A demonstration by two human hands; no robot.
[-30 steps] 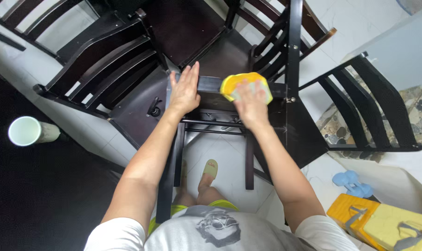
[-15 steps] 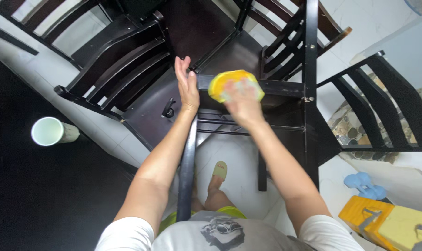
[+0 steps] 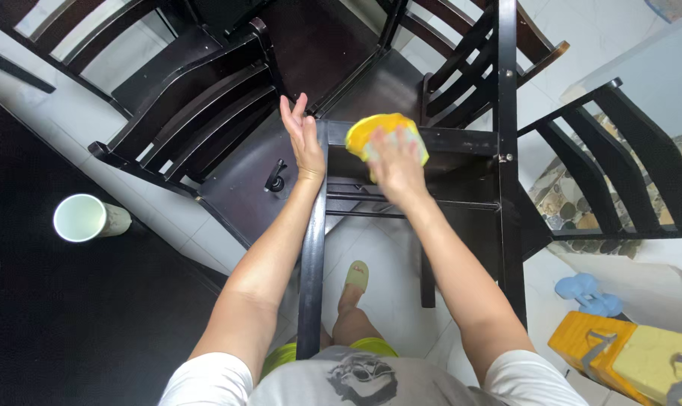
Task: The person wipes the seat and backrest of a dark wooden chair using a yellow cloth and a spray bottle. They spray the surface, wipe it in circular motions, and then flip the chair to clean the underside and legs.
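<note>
While hands [image 3: 348, 146] work chair rail [image 3: 461, 140], chairs [image 3: 183, 105] crowd around.

Both arms are stretched forward from the shoulders. The left hand [image 3: 303, 137] is held edge-on, fingers straight and spread slightly, palm turned inward. The right hand [image 3: 396, 163] is laid flat, palm down, fingers extended.

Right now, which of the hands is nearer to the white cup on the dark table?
The left. The left hand is raised open beside the dark chair frame, on the side toward the white cup. The right hand presses a yellow cloth on the frame, farther away.
</note>
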